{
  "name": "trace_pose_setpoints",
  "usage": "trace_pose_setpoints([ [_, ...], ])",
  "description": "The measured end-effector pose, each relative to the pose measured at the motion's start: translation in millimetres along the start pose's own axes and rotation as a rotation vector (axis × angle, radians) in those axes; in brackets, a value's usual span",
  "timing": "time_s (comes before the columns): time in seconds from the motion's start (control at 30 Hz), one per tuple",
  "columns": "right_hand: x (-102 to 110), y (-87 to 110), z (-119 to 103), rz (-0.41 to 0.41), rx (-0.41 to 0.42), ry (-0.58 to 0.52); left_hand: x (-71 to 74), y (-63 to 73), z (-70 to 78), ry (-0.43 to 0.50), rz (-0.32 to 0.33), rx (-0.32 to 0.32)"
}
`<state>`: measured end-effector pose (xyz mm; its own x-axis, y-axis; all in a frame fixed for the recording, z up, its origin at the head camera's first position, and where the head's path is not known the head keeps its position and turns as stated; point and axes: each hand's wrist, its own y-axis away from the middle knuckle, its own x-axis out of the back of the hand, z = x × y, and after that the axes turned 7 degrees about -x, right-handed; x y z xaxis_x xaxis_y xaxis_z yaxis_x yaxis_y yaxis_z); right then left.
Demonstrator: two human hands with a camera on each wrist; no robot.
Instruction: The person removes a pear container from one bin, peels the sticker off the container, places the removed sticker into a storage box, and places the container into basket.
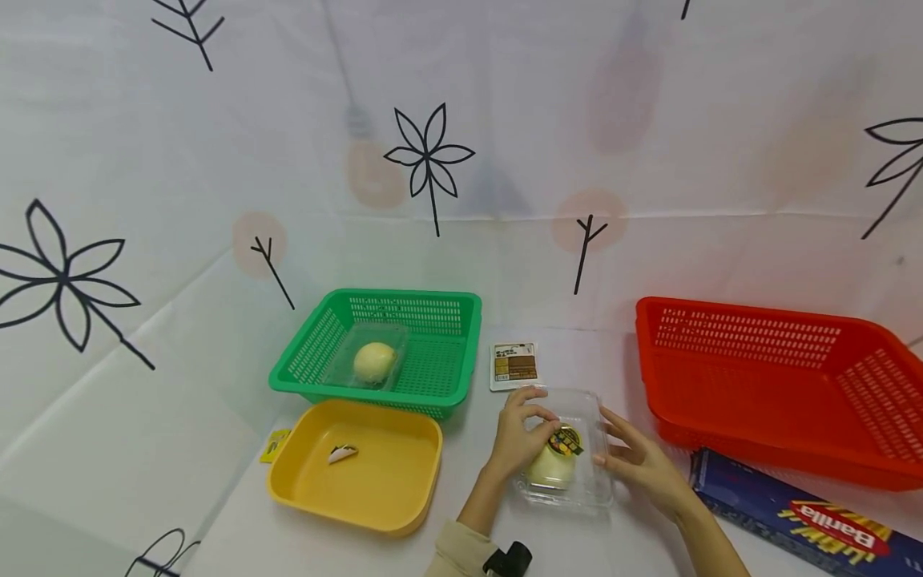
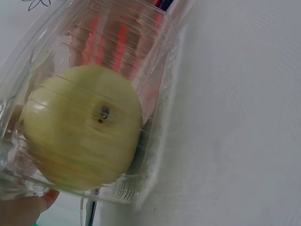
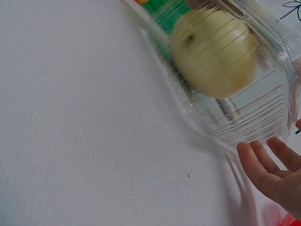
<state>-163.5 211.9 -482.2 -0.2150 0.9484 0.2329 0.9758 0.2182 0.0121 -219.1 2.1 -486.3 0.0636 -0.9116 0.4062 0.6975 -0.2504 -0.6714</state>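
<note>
A clear plastic fruit box (image 1: 584,497) sits on the white table, with a pale yellow-green round fruit (image 2: 82,127) inside. A round black-and-yellow sticker (image 1: 565,440) shows on its lid. From the left, my left hand (image 1: 513,437) holds the box, fingers bent over its far left part and thumb and a fingertip close together near the sticker. At the opposite side my right hand (image 1: 645,469) has its fingers fairly straight, fingertips right at the box's edge. The right wrist view shows those fingers (image 3: 263,165) spread beside the ribbed wall.
A green basket (image 1: 461,353) at the back left holds another boxed fruit (image 1: 374,361). In front stands a yellow tray (image 1: 360,505) with a small taco-shaped thing (image 1: 342,453); a yellow packet (image 1: 275,445) lies beside it. Behind my hands lies a flat packet (image 1: 514,366). Rightward are a red basket (image 1: 764,401) and blue Barilla pasta box (image 1: 764,497).
</note>
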Motion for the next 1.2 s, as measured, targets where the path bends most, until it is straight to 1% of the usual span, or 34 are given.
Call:
trace_pose_setpoints([
  [0.1, -0.6, 0.6, 0.8, 0.01, -0.017, 0.013, -0.2, -0.5, 1.5, -0.015, 0.013, -0.03],
  [0.2, -1.2, 0.8, 2.4, 0.019, -0.038, 0.023, 0.3, -1.5, 3.6, -0.01, 0.023, -0.02],
  [0.3, -1.7, 0.3, 3.1, 0.023, -0.052, 0.026, 3.0, -2.9, 3.4, 0.028, 0.002, -0.003],
  [0.47, -0.6, -0.2, 4.3, 0.003, -0.01, -0.003, 8.4, -6.9, 4.3, 0.069, -0.057, 0.021],
  [0.53, -0.3, -0.2, 4.7, -0.004, 0.012, -0.019, 8.6, -7.4, 5.3, 0.075, -0.068, 0.05],
  [0.73, -1.6, -0.2, 5.5, -0.003, 0.008, -0.037, 6.0, -5.9, 6.4, 0.147, -0.048, 0.163],
  [0.83, -1.9, -0.7, 6.8, 0.001, -0.021, -0.042, 4.7, -5.9, 7.7, 0.162, -0.04, 0.197],
  [0.97, -2.0, -1.3, 8.2, -0.004, -0.048, -0.049, 3.1, -4.2, 7.6, 0.152, -0.026, 0.215],
  [1.1, -2.2, -1.8, 8.2, -0.01, -0.038, -0.053, 3.2, -1.8, 4.5, 0.146, -0.022, 0.224],
  [1.2, -2.4, -1.9, 8.2, -0.016, -0.021, -0.06, 4.9, -0.6, 3.5, 0.163, -0.015, 0.209],
])
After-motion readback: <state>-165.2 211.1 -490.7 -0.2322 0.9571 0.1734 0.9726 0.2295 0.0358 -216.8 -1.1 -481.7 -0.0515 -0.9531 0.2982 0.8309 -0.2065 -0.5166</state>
